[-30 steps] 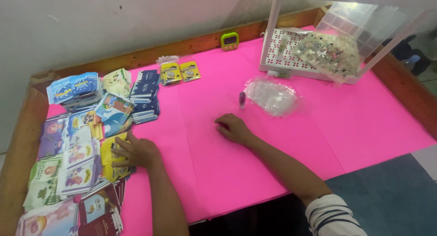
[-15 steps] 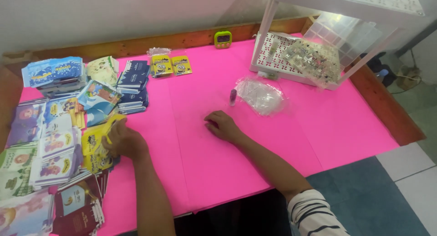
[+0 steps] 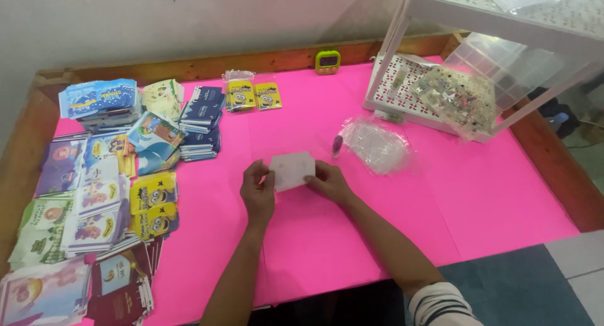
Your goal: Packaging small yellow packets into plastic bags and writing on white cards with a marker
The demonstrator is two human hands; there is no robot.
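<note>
Both hands meet at the middle of the pink table. Between them is a small pale pink packet, held flat just above the tabletop. My left hand grips its left edge and my right hand grips its right edge. Stacks of small colourful cartoon packets lie along the left side, with yellow ones nearest my left hand.
A crumpled clear plastic bag and a small purple item lie right of the hands. A white perforated rack with a bag of small pieces stands at back right. A green timer sits by the wooden rim.
My left hand has left the packet stacks on the left and come to the centre with a pale packet. My right hand has taken its other edge. The camera view has shifted.
</note>
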